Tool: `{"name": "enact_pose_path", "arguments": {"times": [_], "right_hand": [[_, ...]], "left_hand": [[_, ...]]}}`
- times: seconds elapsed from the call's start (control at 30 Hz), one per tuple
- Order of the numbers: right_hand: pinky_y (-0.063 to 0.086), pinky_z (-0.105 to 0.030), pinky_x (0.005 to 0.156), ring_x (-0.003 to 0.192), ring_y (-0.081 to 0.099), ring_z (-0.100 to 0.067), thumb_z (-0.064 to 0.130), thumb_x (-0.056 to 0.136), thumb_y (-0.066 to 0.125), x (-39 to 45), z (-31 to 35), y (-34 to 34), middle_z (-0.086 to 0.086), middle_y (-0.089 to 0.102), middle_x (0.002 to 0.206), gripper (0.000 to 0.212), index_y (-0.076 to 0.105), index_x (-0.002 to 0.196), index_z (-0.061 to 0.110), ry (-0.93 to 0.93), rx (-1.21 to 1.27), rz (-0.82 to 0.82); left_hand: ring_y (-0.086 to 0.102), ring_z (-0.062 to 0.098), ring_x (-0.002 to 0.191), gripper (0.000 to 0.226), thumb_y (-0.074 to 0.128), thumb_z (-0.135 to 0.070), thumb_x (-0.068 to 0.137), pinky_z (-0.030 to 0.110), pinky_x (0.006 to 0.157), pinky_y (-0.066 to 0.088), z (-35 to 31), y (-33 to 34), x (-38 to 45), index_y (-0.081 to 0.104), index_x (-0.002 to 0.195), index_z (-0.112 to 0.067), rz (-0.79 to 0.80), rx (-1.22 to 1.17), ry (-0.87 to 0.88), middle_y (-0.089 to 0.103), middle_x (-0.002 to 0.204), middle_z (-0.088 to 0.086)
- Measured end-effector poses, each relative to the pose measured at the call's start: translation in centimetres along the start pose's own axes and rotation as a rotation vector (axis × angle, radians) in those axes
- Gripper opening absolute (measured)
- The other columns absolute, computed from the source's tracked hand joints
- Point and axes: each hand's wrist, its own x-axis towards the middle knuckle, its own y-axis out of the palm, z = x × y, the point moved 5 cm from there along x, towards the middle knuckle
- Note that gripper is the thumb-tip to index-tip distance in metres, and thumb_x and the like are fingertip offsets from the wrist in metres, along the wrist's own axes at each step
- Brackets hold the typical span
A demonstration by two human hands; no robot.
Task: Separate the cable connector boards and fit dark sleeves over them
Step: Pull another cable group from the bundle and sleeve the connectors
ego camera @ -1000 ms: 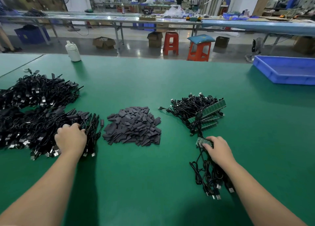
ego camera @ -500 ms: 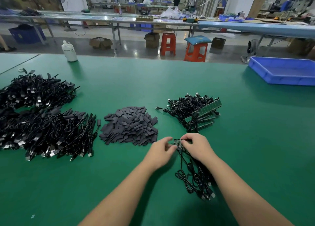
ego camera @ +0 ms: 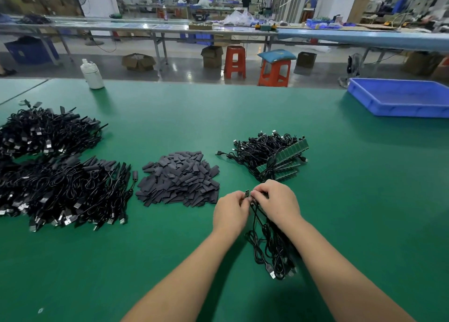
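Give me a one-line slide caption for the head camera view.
Both hands pinch a connector board strip above a cable bundle, beside the dark sleeves on the green table.

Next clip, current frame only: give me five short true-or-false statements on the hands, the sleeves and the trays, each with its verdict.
1. Both hands meet on a small board strip. True: the left hand and right hand pinch the board strip between them.
2. The dark sleeves lie in the blue tray. False: they are heaped on the green table, left of the hands.
3. Cables trail from the hands toward the camera. True.
4. The blue tray sits at far left. False: far right.
5. A white bottle stands at the table's far edge. True.
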Motion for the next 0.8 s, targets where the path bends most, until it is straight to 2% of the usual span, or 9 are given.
{"name": "enact_pose_path", "arguments": {"times": [0.13,0.2,0.3,0.5,0.57,0.63,0.7,0.73,0.8], "right_hand": [[0.039,-0.028,0.067,0.083,0.055,-0.011,0.035,0.095,0.061,0.2,-1.9,-1.0,0.013,0.06,0.086,0.014,0.073,0.091,0.029,0.067,0.075,-0.076],[0.043,-0.03,0.07,0.09,0.056,-0.015,0.032,0.096,0.061,0.6,-3.3,-1.3,0.008,0.064,0.093,0.013,0.073,0.095,0.027,0.107,0.085,-0.097],[0.047,-0.035,0.081,0.102,0.054,-0.023,0.024,0.098,0.059,1.3,-5.0,-1.1,-0.002,0.066,0.102,0.017,0.072,0.107,0.02,0.158,0.06,-0.067],[0.039,-0.04,0.107,0.126,0.047,-0.022,0.021,0.098,0.056,1.5,-5.5,-0.8,0.0,0.063,0.126,0.026,0.066,0.123,0.022,0.127,-0.101,-0.071],[0.045,-0.034,0.099,0.117,0.057,-0.018,0.028,0.101,0.052,0.9,-3.9,-0.6,0.003,0.069,0.118,0.025,0.069,0.117,0.021,0.11,0.139,-0.056],[0.052,-0.036,0.094,0.104,0.067,-0.019,0.036,0.105,0.042,-0.4,-1.6,1.4,0.002,0.074,0.106,0.034,0.071,0.112,0.02,0.223,0.634,0.214],[0.059,-0.039,0.081,0.09,0.071,-0.025,0.043,0.106,0.036,-2.4,0.8,3.8,-0.009,0.075,0.103,0.045,0.068,0.114,0.014,0.346,1.037,0.463],[0.059,-0.035,0.066,0.078,0.071,-0.025,0.043,0.105,0.038,-3.2,1.6,4.5,-0.012,0.075,0.103,0.044,0.067,0.115,0.012,0.37,1.12,0.508],[0.039,-0.024,0.043,0.054,0.057,-0.016,0.038,0.103,0.048,-4.2,2.2,5.5,-0.009,0.074,0.102,0.032,0.069,0.109,0.015,0.373,1.104,0.473]], "left_hand": [[0.062,0.013,0.064,0.024,0.056,-0.029,0.097,0.03,0.061,0.049,0.1,-1.5,-0.7,0.06,0.075,-0.019,-0.124,-0.146,0.021,0.069,0.069,-0.004],[0.069,0.009,0.07,0.02,0.057,-0.021,0.098,0.025,0.069,0.055,-0.1,-1.7,-1.3,0.063,0.081,-0.013,-0.014,-0.395,0.02,0.073,0.077,-0.003],[0.073,0.02,0.082,0.015,0.054,-0.005,0.098,0.031,0.078,0.059,-1.1,-1.7,-2.3,0.062,0.095,0.007,0.214,-0.678,0.047,0.074,0.092,0.013],[0.073,0.025,0.081,0.014,0.057,-0.004,0.096,0.034,0.077,0.06,-2.6,-2.7,-3.1,0.061,0.09,0.008,0.348,-0.737,0.112,0.072,0.093,0.009],[0.074,0.027,0.08,0.012,0.062,-0.007,0.094,0.036,0.078,0.06,-2.1,-3.1,-2.6,0.065,0.085,0.0,0.287,-0.755,0.075,0.071,0.09,0.007],[0.072,0.023,0.077,0.013,0.066,-0.01,0.092,0.039,0.08,0.059,-1.2,-3.5,-1.9,0.069,0.08,-0.007,0.228,-0.778,0.021,0.07,0.083,0.009],[0.062,0.015,0.072,0.018,0.069,-0.014,0.09,0.029,0.074,0.054,0.0,-3.8,-1.4,0.07,0.072,-0.014,0.173,-0.738,-0.029,0.068,0.078,0.009],[0.058,0.012,0.068,0.019,0.07,-0.016,0.089,0.02,0.065,0.049,0.6,-3.9,-1.2,0.07,0.07,-0.015,0.15,-0.719,-0.063,0.067,0.074,0.006],[0.052,0.011,0.061,0.017,0.07,-0.018,0.088,0.016,0.053,0.039,1.9,-3.8,-1.0,0.067,0.072,-0.013,0.13,-0.718,-0.15,0.062,0.067,0.002]]}}
